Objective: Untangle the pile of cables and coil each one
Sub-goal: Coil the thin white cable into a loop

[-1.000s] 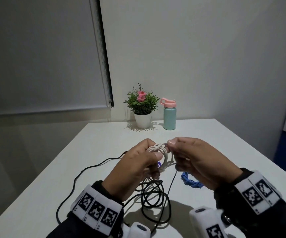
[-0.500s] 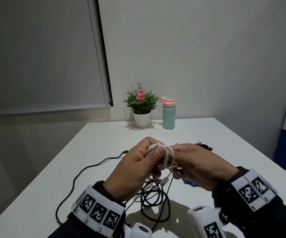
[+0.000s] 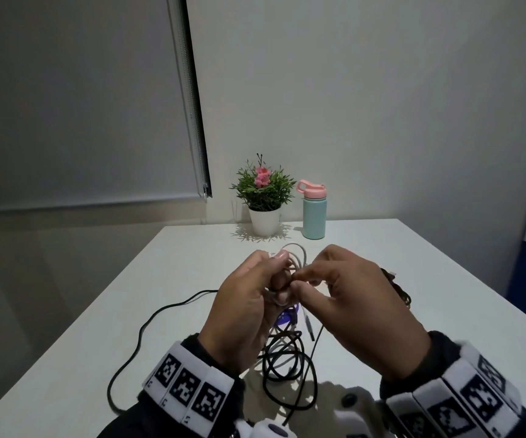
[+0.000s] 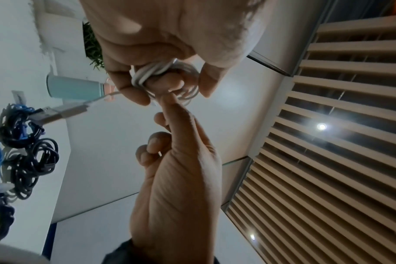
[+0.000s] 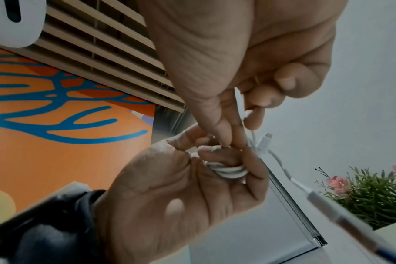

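Since a second ago both hands have lifted slightly and the right hand's fingertips have moved from the coil's top down to its near side. Everything is placed against the white table (image 3: pixel 413 279). Near its front edge sprawls the loose black cable (image 3: pixel 282 358), one strand trailing leftward. Above the table's middle, the left hand (image 3: pixel 246 314) has its fingers curled round the coiled white cable (image 4: pixel 161 75), while the right hand (image 3: pixel 359 311) pinches that cable's loose end between thumb and forefinger. At the far edge stand a potted plant (image 3: pixel 263 197) and a mint water bottle (image 3: pixel 314 213).
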`<state>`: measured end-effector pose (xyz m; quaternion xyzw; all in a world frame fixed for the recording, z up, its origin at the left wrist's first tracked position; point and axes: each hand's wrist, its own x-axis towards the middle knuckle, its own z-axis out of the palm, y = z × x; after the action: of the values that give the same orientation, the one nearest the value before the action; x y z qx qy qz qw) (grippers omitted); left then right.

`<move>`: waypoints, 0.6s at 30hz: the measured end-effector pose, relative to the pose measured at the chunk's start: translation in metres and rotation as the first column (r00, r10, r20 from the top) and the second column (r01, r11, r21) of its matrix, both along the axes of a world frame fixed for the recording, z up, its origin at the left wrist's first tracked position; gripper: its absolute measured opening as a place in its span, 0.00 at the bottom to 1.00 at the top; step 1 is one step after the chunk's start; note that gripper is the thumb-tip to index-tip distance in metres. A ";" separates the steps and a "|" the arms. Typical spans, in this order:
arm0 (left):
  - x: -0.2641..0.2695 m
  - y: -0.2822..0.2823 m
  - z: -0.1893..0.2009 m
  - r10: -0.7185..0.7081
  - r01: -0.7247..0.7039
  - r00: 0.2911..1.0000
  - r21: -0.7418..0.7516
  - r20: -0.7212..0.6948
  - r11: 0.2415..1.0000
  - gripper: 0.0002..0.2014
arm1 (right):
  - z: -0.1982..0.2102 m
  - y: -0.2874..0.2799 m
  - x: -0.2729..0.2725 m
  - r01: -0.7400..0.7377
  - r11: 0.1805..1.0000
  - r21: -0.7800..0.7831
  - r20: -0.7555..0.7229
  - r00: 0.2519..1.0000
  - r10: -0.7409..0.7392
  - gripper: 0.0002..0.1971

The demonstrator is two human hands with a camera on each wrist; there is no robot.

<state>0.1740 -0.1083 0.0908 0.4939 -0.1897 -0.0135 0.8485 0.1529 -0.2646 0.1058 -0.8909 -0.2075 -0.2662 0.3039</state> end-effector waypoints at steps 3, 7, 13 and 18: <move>-0.003 -0.001 0.004 0.019 -0.022 0.997 -0.039 -0.080 0.999 0.13 | -0.005 0.003 0.001 -0.001 1.000 0.020 0.077 0.997 0.000 0.07; -0.006 -0.003 0.011 0.041 -0.047 0.994 -0.055 -0.097 0.997 0.14 | -0.007 0.007 0.002 -0.051 0.996 0.067 0.179 0.983 0.038 0.05; -0.006 -0.002 0.011 -0.003 0.000 0.995 -0.027 -0.097 1.000 0.12 | -0.006 0.004 0.002 -0.073 0.996 0.050 0.250 0.966 0.058 0.09; -0.003 0.004 0.012 -0.077 0.076 0.990 -0.013 -0.116 0.997 0.12 | -0.005 0.002 0.000 -0.129 0.991 -0.027 0.240 0.962 0.132 0.12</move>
<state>0.1705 -0.1044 0.1024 0.4810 -0.1590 -0.0740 0.8590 0.1524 -0.2626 0.1010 -0.8382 -0.3025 -0.3506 0.2881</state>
